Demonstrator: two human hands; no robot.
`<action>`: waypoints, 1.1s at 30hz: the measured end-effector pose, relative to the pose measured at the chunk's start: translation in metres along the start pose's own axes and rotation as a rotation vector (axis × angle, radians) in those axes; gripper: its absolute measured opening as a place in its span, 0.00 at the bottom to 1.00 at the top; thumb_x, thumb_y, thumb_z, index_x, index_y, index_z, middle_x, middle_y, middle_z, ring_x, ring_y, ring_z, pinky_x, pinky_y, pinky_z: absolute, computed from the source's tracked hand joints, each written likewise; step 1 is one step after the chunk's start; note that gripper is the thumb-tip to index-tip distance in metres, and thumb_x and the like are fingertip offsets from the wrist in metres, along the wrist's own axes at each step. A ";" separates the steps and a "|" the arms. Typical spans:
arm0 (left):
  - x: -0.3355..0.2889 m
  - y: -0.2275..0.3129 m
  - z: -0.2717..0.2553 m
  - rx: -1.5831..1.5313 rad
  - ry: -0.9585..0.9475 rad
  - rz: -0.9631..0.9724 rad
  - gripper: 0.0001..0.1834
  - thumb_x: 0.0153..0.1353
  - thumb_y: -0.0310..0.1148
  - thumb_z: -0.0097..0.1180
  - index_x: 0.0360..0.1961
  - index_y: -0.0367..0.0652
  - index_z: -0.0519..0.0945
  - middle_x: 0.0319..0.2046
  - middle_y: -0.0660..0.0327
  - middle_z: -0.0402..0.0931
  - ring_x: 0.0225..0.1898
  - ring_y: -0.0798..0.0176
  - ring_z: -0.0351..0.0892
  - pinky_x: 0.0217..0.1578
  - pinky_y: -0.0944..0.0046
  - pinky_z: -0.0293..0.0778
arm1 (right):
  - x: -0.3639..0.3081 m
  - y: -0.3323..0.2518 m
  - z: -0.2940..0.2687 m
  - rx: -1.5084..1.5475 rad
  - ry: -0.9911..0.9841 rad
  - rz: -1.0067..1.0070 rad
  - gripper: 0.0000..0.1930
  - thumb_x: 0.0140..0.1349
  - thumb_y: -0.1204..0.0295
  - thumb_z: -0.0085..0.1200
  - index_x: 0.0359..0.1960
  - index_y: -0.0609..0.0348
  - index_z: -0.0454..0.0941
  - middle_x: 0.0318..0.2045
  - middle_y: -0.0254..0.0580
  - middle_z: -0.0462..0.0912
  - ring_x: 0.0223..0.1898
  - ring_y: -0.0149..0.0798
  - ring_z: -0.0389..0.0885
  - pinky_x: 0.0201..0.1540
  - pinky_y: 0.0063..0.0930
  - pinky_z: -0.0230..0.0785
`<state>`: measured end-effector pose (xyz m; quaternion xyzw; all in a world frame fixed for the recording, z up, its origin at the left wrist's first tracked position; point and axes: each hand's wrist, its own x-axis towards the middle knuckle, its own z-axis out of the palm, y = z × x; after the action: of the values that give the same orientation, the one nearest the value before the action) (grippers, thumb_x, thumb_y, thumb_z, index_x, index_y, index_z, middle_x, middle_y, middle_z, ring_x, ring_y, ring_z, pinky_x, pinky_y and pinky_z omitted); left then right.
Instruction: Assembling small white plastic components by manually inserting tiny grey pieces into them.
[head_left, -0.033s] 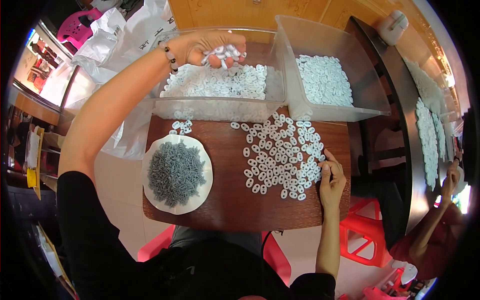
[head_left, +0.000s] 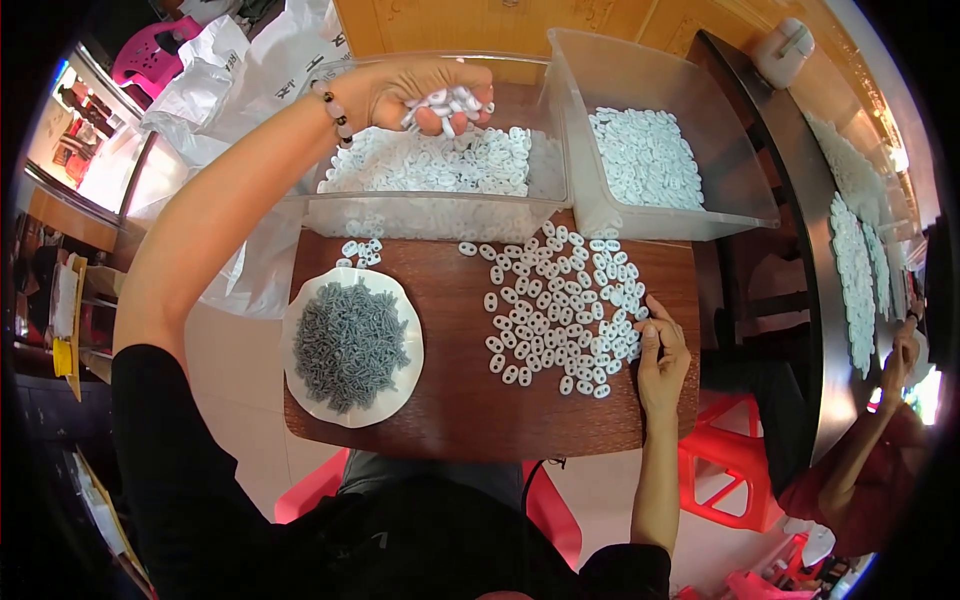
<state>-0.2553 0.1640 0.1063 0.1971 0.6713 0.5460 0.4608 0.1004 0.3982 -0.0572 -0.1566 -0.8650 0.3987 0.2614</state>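
White two-holed pieces (head_left: 441, 99) sit clasped in the left hand (head_left: 415, 80). Their scattered pile (head_left: 573, 289) lies bodyward and rightward of that grip, nearer the right hand (head_left: 663, 360), whose hold I cannot tell

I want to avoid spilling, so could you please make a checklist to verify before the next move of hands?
1. Left hand holds white pieces: ok.
2. Left bin lies below that hand: ok.
3. Right hand is free of pieces: cannot tell; it is at the right edge of the main spread, fingers partly hidden.
4. Plate of grey pieces is apart from both hands: ok.
5. Loose pieces on the table form one group: not ok; a small cluster lies separately behind the plate.
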 end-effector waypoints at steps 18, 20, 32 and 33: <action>-0.021 -0.105 0.150 -0.170 -0.244 -0.320 0.10 0.56 0.36 0.61 0.32 0.43 0.75 0.30 0.60 0.78 0.20 0.72 0.74 0.08 0.78 0.59 | 0.002 0.002 0.003 -0.006 0.020 -0.011 0.09 0.66 0.73 0.50 0.31 0.64 0.79 0.49 0.49 0.82 0.44 0.43 0.79 0.51 0.33 0.66; -0.012 -0.118 0.151 -0.054 -0.210 -0.270 0.10 0.55 0.36 0.59 0.33 0.42 0.76 0.27 0.63 0.78 0.20 0.73 0.73 0.10 0.77 0.59 | 0.001 0.004 0.003 0.011 0.042 -0.037 0.10 0.67 0.72 0.49 0.31 0.65 0.79 0.49 0.49 0.82 0.43 0.41 0.78 0.50 0.31 0.66; -0.009 -0.148 0.163 0.936 0.020 0.531 0.21 0.54 0.45 0.62 0.37 0.35 0.79 0.31 0.47 0.73 0.37 0.45 0.74 0.39 0.50 0.69 | -0.019 -0.004 0.000 -0.001 0.044 -0.023 0.10 0.71 0.72 0.45 0.36 0.65 0.78 0.30 0.37 0.79 0.32 0.27 0.76 0.37 0.19 0.68; -0.012 -0.145 0.164 0.934 0.020 0.530 0.21 0.54 0.45 0.62 0.37 0.35 0.79 0.31 0.47 0.73 0.37 0.45 0.74 0.39 0.50 0.69 | -0.019 -0.006 -0.001 -0.002 0.042 -0.022 0.10 0.71 0.72 0.45 0.36 0.65 0.78 0.30 0.37 0.79 0.32 0.27 0.76 0.37 0.19 0.68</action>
<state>-0.0775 0.1982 -0.0182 0.5386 0.7744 0.2886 0.1640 0.1156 0.3860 -0.0581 -0.1556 -0.8614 0.3915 0.2839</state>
